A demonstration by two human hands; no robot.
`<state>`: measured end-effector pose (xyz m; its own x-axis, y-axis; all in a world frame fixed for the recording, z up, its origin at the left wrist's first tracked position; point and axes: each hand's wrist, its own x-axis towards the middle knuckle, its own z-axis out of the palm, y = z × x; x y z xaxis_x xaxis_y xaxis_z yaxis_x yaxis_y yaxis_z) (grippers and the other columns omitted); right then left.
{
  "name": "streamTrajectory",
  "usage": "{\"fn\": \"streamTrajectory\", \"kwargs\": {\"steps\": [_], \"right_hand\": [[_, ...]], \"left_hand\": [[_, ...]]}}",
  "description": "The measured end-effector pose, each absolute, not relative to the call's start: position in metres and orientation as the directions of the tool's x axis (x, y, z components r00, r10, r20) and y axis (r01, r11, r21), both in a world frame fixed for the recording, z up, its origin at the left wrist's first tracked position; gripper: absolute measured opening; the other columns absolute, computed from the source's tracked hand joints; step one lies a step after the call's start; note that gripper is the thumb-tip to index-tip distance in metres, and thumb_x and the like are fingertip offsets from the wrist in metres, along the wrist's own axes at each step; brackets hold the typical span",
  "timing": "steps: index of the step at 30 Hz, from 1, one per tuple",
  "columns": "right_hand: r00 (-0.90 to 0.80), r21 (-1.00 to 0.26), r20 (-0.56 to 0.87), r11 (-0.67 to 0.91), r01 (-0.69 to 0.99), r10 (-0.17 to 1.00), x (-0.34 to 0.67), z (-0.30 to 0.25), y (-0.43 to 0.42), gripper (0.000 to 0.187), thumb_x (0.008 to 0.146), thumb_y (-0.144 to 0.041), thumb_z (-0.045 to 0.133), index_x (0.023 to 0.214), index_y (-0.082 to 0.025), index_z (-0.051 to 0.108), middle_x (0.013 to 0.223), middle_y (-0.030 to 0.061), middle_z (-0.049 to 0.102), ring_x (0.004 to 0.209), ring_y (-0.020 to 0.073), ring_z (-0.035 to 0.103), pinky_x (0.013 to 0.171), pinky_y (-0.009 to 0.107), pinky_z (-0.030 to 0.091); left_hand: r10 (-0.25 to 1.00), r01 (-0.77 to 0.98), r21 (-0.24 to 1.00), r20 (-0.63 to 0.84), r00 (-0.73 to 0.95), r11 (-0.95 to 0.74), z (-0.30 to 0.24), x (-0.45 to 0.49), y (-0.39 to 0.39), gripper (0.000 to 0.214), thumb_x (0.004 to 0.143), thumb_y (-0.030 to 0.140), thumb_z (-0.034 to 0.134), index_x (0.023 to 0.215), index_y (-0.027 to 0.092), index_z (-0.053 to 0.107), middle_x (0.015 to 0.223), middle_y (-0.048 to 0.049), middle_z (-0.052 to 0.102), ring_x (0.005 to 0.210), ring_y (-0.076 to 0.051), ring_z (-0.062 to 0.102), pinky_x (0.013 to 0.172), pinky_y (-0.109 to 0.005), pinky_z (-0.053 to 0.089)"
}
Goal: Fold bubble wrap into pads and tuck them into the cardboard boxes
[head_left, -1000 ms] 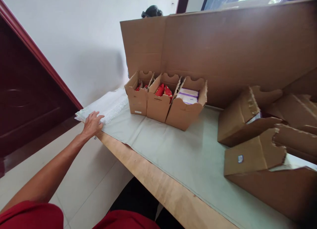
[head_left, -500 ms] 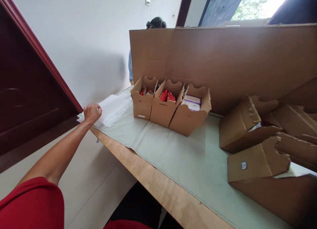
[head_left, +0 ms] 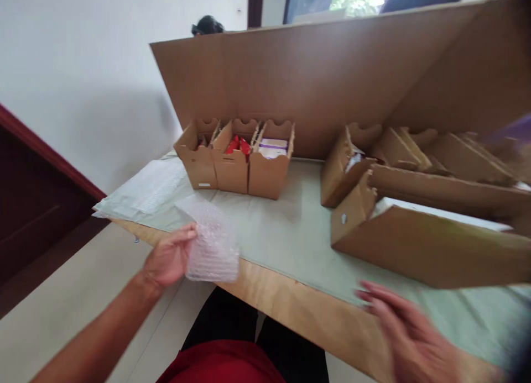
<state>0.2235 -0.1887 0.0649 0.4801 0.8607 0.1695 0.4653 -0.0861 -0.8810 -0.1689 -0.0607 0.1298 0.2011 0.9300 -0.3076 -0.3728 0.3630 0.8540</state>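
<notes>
My left hand (head_left: 171,257) pinches the left edge of a clear bubble-wrap bag (head_left: 213,242), which hangs over the table's near edge. Further left, a stack of bubble-wrap bags (head_left: 143,185) lies flat on the table corner. My right hand (head_left: 409,333), blurred by motion, is above the front edge at the right with its fingers stretched out and nothing in them. Nearest to it is a long cardboard box (head_left: 431,245) with a white item (head_left: 440,213) inside.
Three cardboard bins (head_left: 232,170) stand in a row, holding red packets (head_left: 238,145) and white-purple packs (head_left: 272,148). More cardboard bins (head_left: 398,148) crowd the right. A tall cardboard panel (head_left: 298,84) rises behind; the top of a person's head (head_left: 208,25) shows above it.
My left hand has come away from the stack toward me, bringing one bubble-wrap bag. My right hand has entered at the lower right. The view has turned rightward.
</notes>
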Motion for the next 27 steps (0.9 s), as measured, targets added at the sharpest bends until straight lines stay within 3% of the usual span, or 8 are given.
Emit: {"fn": "streamTrajectory", "kwargs": {"steps": [2,4,8,11,15,20,23,27], "right_hand": [[0.214,-0.976,-0.171,-0.196,0.097,0.962,0.185,0.062,-0.196,0.057,0.088,-0.076,0.062,0.117,-0.028,0.075,0.112,0.0153,0.075,0.092,0.034,0.072,0.08,0.052,0.061],[-0.017,-0.939,-0.256,-0.253,-0.232,0.966,0.158,0.064,-0.195,0.069,0.088,-0.081,0.055,0.123,-0.025,0.073,0.121,0.0168,0.073,0.104,0.0345,0.07,0.075,0.045,0.06],[0.109,-0.904,-0.242,-0.183,-0.386,0.964,0.16,0.07,-0.192,0.059,0.082,-0.069,0.077,0.119,-0.023,0.072,0.092,0.0054,0.071,0.085,0.0204,0.065,0.076,0.032,0.051],[0.068,-0.93,-0.22,-0.188,-0.316,0.973,0.184,0.071,-0.198,0.055,0.074,-0.053,0.09,0.115,-0.023,0.071,0.083,-0.0002,0.065,0.072,0.0145,0.057,0.066,0.026,0.043],[-0.114,-0.968,-0.181,-0.197,-0.156,0.977,0.214,0.079,-0.21,0.041,0.082,-0.053,0.082,0.106,-0.021,0.075,0.082,-0.0001,0.064,0.066,0.0116,0.05,0.06,0.024,0.037],[-0.353,-0.98,-0.113,-0.046,0.193,0.929,0.263,0.111,-0.229,0.029,0.093,-0.045,0.071,0.107,-0.021,0.08,0.095,0.0058,0.075,0.082,0.0182,0.065,0.072,0.028,0.049],[-0.193,-0.89,-0.109,-0.009,0.456,0.975,0.294,0.126,-0.229,0.036,0.091,-0.04,0.072,0.124,-0.025,0.075,0.099,0.0051,0.076,0.086,0.0208,0.069,0.075,0.03,0.054],[0.141,-0.706,0.031,-0.078,0.704,0.989,0.326,0.116,-0.212,0.043,0.09,-0.038,0.069,0.131,-0.026,0.071,0.09,0.0039,0.075,0.079,0.0236,0.069,0.074,0.037,0.058]], "left_hand": [[0.881,-0.525,0.716,-0.295,0.37,0.46,0.113,-0.122,-0.085,0.018,0.067,0.031,0.081,0.081,0.019,0.076,0.086,-0.0062,0.079,0.106,-0.034,0.074,0.102,-0.048,0.055],[0.831,-0.594,0.591,-0.287,0.477,0.545,0.095,-0.083,-0.109,0.015,0.072,0.028,0.081,0.084,0.021,0.079,0.091,-0.0044,0.081,0.113,-0.033,0.072,0.11,-0.048,0.05],[0.691,-0.498,0.514,-0.304,0.655,0.698,0.067,-0.038,-0.151,0.021,0.083,0.027,0.078,0.102,0.02,0.081,0.112,-0.0085,0.08,0.126,-0.034,0.066,0.118,-0.05,0.041],[0.595,-0.433,0.484,-0.251,0.764,0.76,0.055,-0.028,-0.164,0.035,0.085,0.027,0.076,0.119,0.021,0.077,0.126,-0.0106,0.076,0.134,-0.034,0.06,0.121,-0.049,0.037],[0.599,-0.516,0.33,-0.241,0.764,0.79,0.051,-0.027,-0.147,0.05,0.09,0.035,0.068,0.138,0.021,0.067,0.129,-0.0113,0.075,0.133,-0.034,0.062,0.12,-0.049,0.04],[0.701,-0.617,0.392,-0.59,0.401,0.683,0.066,-0.021,-0.102,0.046,0.088,0.006,0.057,0.13,0.016,0.07,0.1,-0.0092,0.082,0.095,-0.022,0.078,0.096,-0.035,0.059],[0.772,-0.622,0.538,-0.609,0.179,0.569,0.081,-0.013,-0.083,0.035,0.081,-0.004,0.056,0.105,0.013,0.076,0.09,-0.007,0.081,0.082,-0.017,0.078,0.081,-0.025,0.062],[0.853,-0.548,0.678,-0.5,0.145,0.491,0.09,-0.015,-0.075,0.025,0.078,0.0,0.061,0.093,0.015,0.074,0.093,-0.0042,0.08,0.086,-0.015,0.075,0.079,-0.024,0.063]]}}
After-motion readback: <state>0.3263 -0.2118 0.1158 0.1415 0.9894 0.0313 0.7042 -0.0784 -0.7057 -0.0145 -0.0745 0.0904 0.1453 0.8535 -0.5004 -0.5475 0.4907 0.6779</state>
